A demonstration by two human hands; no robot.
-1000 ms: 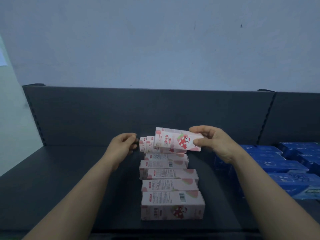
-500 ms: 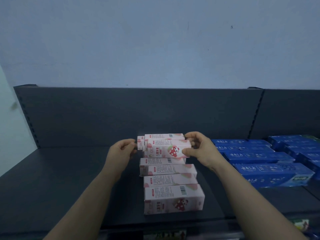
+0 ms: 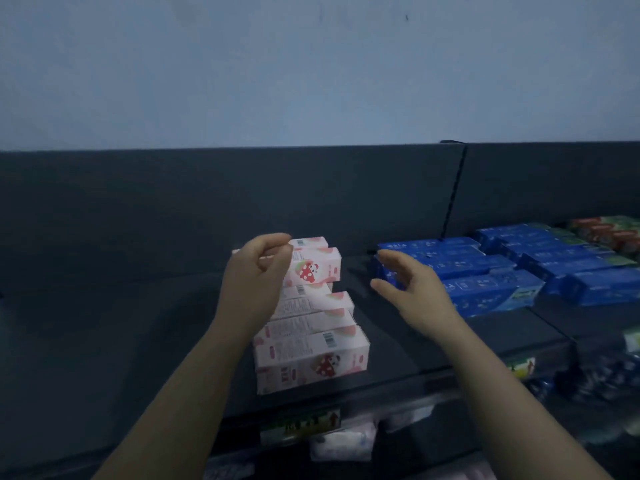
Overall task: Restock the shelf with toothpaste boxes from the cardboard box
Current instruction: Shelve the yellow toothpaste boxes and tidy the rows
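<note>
A dark grey shelf (image 3: 121,323) is noted under a pale blue-grey wall (image 3: 311,64), blue boxes (image 3: 485,289) stacked at right. Pink toothpaste boxes (image 3: 311,358) with a strawberry cartoon are lined front to back mid-shelf, long axes left-right. The left hand (image 3: 254,278) is curled at the rear boxes' left end, grip indeterminable; the right hand (image 3: 412,289) is held open, clear of them.

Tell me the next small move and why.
Probably draw both hands back to fetch another box: the top pink box lies on the stack, the right hand is open and clear of it, and the left hand is curled at its end; whether it grips is unclear.
</note>
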